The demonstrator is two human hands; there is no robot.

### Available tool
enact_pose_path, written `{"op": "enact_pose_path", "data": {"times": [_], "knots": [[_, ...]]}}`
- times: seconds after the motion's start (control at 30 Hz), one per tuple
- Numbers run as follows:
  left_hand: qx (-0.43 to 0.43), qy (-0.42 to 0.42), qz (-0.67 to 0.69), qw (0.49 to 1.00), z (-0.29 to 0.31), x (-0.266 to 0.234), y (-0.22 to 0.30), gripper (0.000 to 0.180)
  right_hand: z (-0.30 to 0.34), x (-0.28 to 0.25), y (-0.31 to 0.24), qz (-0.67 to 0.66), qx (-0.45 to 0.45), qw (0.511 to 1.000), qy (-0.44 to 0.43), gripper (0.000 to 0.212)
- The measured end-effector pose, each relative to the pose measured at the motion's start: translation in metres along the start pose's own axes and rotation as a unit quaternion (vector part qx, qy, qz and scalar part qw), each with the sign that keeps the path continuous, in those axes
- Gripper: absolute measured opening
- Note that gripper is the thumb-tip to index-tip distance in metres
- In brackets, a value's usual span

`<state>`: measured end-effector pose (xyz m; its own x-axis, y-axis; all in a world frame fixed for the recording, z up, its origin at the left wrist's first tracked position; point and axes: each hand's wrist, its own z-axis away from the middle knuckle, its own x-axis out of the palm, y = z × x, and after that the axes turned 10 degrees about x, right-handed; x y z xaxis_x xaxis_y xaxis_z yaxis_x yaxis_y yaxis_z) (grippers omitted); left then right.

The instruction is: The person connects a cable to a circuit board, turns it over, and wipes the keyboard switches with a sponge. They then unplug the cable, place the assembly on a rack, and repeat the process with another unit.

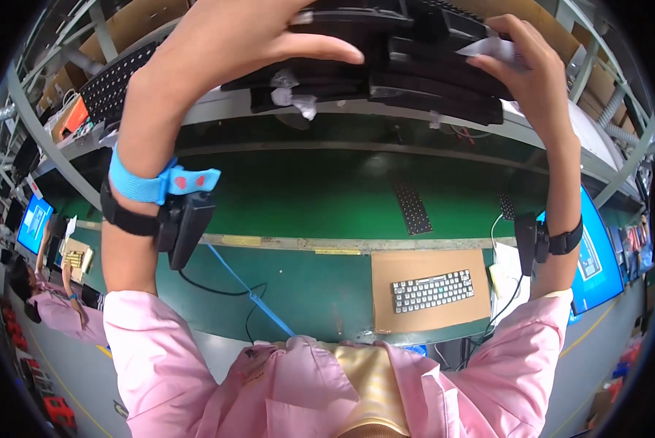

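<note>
- Near: the pale-keyed keyboard (433,290) lies on a cardboard sheet (429,263) atop the bench (327,292).
- Beyond, raised: left grip (247,33), thumb extended along the black parts (437,82); fingertips hidden, hold cannot be told.
- Right grip (535,62): thumb and fingers curl about pale film (491,50); firmness cannot be told.
- Farther: the black parts at the shelf (214,113); even support at both ends suits them.
</note>
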<state>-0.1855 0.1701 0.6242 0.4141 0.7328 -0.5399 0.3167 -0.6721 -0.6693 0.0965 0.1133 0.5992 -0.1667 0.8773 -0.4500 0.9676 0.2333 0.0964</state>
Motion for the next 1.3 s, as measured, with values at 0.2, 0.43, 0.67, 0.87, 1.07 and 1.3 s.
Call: {"op": "enact_pose_path", "data": {"times": [0.2, 0.43, 0.67, 0.87, 1.07, 1.3], "knots": [[-0.001, 0.285, -0.189, 0.940, 0.045, -0.025, 0.003, 0.058, 0.004, -0.013, -0.057, 0.178, -0.116, 0.967, 0.140, 0.038], [-0.593, 0.544, 0.187, 0.564, 0.292, -0.001, -0.010, 0.049, 0.135, 0.023, -0.179, -0.277, -0.089, 0.942, 0.166, 0.028], [-0.600, 0.444, 0.572, 0.340, 0.350, 0.031, -0.066, 0.065, 0.091, 0.117, -0.300, -0.442, 0.074, 0.885, -0.125, 0.028], [-0.575, 0.470, 0.566, 0.357, 0.339, 0.049, -0.077, 0.033, 0.097, 0.176, -0.341, -0.470, 0.108, 0.847, -0.225, 0.026], [-0.573, 0.477, 0.578, 0.332, 0.349, 0.046, -0.098, 0.007, 0.106, 0.204, -0.350, -0.475, 0.175, 0.805, -0.309, 0.026], [-0.570, 0.460, 0.581, 0.355, 0.369, 0.025, -0.085, 0.001, 0.064, 0.246, -0.343, -0.697, 0.250, 0.617, -0.265, 0.026]]}}
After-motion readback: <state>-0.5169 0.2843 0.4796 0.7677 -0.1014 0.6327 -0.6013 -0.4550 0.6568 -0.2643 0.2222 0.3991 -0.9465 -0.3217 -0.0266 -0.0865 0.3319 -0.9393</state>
